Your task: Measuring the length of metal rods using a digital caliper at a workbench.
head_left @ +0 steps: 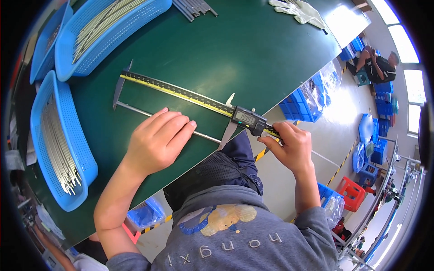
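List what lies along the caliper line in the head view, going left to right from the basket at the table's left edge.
Blue basket of metal rods → fixed jaw of the long digital caliper → left hand pressing the thin metal rod → caliper's display slider → right hand at the beam's end.

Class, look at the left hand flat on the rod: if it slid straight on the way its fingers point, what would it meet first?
Probably the caliper's sliding display head: the left hand points toward it, fingertips just short of it.
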Available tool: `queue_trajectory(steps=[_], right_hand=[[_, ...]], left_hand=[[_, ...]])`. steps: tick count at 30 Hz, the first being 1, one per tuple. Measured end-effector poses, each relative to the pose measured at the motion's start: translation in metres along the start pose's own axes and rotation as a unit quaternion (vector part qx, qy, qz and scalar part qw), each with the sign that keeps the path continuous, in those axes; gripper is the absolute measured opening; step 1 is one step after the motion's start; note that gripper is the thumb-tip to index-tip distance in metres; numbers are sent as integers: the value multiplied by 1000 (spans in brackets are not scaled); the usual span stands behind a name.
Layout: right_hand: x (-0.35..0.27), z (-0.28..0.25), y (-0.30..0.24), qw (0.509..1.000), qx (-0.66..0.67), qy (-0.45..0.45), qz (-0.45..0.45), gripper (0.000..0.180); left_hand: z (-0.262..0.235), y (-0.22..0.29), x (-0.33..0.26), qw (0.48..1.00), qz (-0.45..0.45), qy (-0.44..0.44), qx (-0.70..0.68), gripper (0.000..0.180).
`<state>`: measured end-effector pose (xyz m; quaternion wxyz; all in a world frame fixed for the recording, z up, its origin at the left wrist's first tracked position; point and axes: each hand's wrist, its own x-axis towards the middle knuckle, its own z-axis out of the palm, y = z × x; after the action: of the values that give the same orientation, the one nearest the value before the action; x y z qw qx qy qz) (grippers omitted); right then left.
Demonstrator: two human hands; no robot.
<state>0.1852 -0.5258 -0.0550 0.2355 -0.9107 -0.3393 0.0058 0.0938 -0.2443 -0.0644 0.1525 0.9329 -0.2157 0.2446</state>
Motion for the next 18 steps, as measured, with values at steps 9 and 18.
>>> queue_trajectory(steps=[9,18], right_hand=[[2,-4,1,1000,0,-17,3,35],[20,-3,-2,1000,-15,-5,-18,32]], left_hand=[[-1,2,7,999,-25,-21,-30,22],[-52,-8,25,997,-62,51,20,17]])
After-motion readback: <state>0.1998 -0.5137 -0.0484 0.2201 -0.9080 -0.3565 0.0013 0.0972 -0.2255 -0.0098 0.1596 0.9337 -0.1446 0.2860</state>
